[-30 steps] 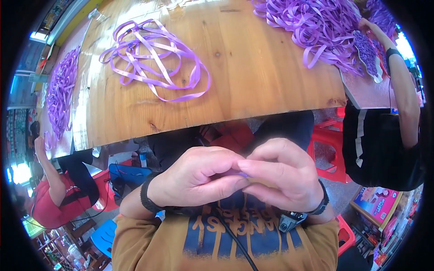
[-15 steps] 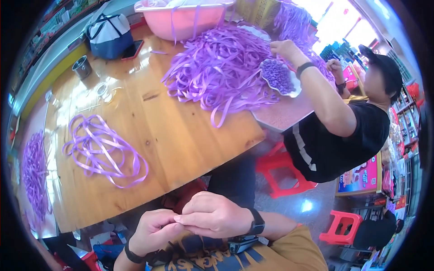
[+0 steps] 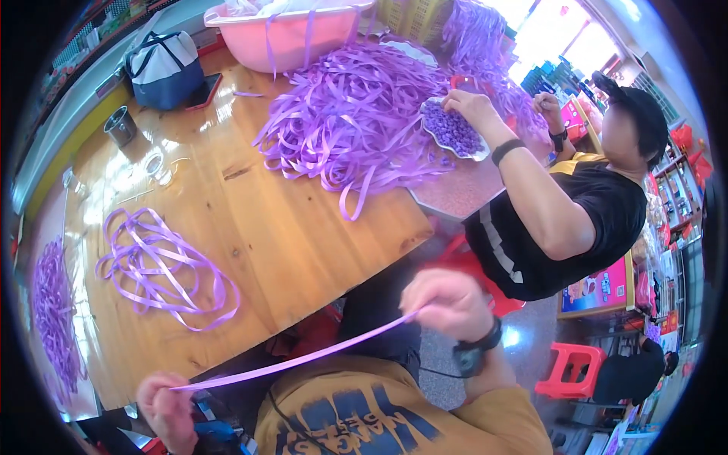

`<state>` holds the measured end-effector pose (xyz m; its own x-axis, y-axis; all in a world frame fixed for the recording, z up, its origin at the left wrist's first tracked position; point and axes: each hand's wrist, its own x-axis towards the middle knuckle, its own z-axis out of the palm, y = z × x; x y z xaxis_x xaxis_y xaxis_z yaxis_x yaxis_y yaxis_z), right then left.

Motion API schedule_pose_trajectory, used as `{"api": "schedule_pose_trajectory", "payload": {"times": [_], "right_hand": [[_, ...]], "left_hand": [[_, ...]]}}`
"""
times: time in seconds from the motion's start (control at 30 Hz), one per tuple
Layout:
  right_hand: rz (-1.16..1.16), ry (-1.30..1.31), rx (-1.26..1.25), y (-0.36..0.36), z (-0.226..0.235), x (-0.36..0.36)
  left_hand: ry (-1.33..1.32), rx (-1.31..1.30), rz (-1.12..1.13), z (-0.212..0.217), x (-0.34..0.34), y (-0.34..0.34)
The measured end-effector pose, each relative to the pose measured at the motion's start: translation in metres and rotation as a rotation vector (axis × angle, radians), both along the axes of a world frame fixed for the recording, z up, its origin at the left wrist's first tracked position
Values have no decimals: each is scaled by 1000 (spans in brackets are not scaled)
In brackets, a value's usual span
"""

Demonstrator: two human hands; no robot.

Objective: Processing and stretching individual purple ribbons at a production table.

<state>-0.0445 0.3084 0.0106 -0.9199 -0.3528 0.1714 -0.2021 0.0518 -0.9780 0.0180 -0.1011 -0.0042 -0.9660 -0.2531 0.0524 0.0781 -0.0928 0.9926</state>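
One strip (image 3: pixel 303 358) of purple ribbon is stretched taut between the left hand (image 3: pixel 168 406) and the right hand (image 3: pixel 447 302), below the bench (image 3: pixel 265 220) edge, with the fingers of both hands closed on its ends. It looks flat, narrow and glossy. Judging by the 2 ribbon piles, a loose coil (image 3: pixel 163 265) and a big heap (image 3: pixel 356 114), much work remains.
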Motion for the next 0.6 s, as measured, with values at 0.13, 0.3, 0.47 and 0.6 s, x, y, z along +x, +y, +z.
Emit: {"api": "schedule_pose_trajectory", "payload": {"times": [0.13,0.3,0.47,0.6], "right_hand": [[-346,-14,-210,48,0,2],[-337,13,-380,78,-11,-5],[-356,71,-445,64,-18,-15],[-283,-31,-887,74,-29,-12]], "left_hand": [[79,64,70,-10,4,-86],[161,184,196,-11,22,-165],[199,219,251,6,28,-157],[105,430,642,-5,30,-131]]}}
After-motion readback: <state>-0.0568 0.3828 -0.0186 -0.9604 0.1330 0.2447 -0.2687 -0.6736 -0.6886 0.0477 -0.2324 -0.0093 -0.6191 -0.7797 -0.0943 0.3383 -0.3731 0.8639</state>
